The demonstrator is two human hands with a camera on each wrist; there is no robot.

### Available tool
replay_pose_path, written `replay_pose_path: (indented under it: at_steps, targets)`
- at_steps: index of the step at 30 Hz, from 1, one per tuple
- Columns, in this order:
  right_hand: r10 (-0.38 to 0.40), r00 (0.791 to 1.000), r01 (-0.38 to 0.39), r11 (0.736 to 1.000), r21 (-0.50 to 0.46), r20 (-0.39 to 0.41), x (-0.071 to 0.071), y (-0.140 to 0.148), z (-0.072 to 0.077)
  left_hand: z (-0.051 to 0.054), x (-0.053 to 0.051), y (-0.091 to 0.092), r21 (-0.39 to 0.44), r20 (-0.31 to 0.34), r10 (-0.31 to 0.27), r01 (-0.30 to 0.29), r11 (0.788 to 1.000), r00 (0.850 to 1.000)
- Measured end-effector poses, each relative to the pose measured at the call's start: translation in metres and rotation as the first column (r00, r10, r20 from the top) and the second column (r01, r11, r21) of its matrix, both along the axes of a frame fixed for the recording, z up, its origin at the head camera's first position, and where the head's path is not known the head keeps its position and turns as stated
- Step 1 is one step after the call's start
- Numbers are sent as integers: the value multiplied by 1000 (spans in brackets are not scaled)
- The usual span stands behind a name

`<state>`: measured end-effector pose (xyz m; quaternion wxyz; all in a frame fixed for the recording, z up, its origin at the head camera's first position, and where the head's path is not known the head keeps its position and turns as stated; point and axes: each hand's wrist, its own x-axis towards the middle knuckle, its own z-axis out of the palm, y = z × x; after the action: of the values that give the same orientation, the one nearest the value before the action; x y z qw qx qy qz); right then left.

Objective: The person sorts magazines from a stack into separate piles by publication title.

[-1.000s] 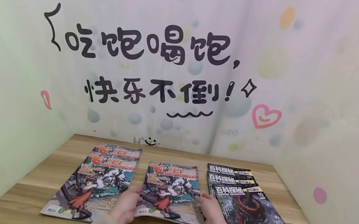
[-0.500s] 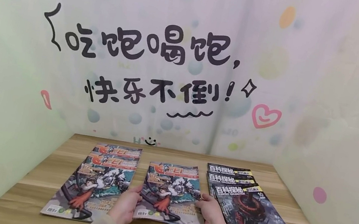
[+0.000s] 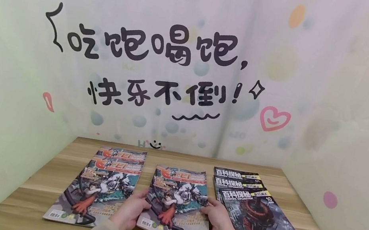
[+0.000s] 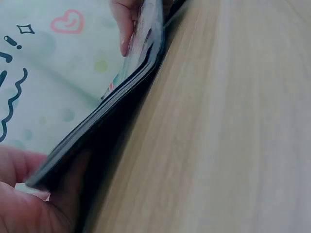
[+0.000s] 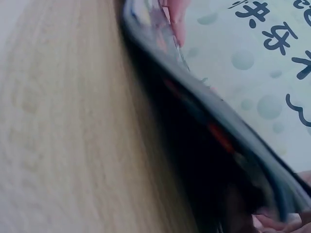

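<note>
A comic-style magazine [image 3: 176,202] with an orange title and a red-clad figure on its cover is held at the middle of the table. My left hand [image 3: 131,209] grips its left edge, and my right hand [image 3: 220,221] grips the right edge, thumbs on the cover side. In the left wrist view the magazine [image 4: 104,109] is bowed, with a dark gap between its underside and the table; the left hand's fingers [image 4: 73,189] reach beneath it. From the right wrist the magazine [image 5: 194,97] is blurred, and most of the right hand is hidden.
On the left of the wooden table [image 3: 23,202] lie overlapping magazines [image 3: 96,189] with the same cover. Dark science magazines [image 3: 261,227] overlap in a fanned row on the right, close to my right hand. A printed curtain [image 3: 168,128] hangs behind the table's far edge.
The magazine's near edge has dropped slightly and come a little toward me, its lower corners now bending down. Both hands keep their grip at the sides. The other magazines lie as before.
</note>
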<state>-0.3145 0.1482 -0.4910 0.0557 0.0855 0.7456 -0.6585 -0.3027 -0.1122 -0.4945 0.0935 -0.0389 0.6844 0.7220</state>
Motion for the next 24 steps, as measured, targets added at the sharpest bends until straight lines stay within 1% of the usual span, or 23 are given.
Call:
replay_pose_path:
  at_steps: [2, 5, 9, 12, 16, 24]
  targets:
    - [17, 1000, -17, 1000, -21, -3, 1, 1, 0, 0, 1, -2, -22, -15, -26, 26, 999, 1000]
    - [42, 999, -42, 999, -28, -9, 2, 3, 0, -1, 2, -5, -40, -36, -56, 54, 998, 998]
    - [56, 998, -57, 998, -20, -38, 3, 6, 1, 0, 3, -7, -46, -48, -70, 68, 997, 996]
    - [53, 997, -53, 999, -10, -60, 3, 7, 1, 1, 3, -8, -44, -46, -71, 69, 997, 996]
    - [47, 997, -47, 999, -2, -69, 2, 7, 1, 2, 4, -9, -26, -45, -70, 69, 997, 997]
    - [44, 994, -40, 998, 50, -98, 1, 6, 6, 4, 5, -10, 15, -65, -74, 75, 997, 995]
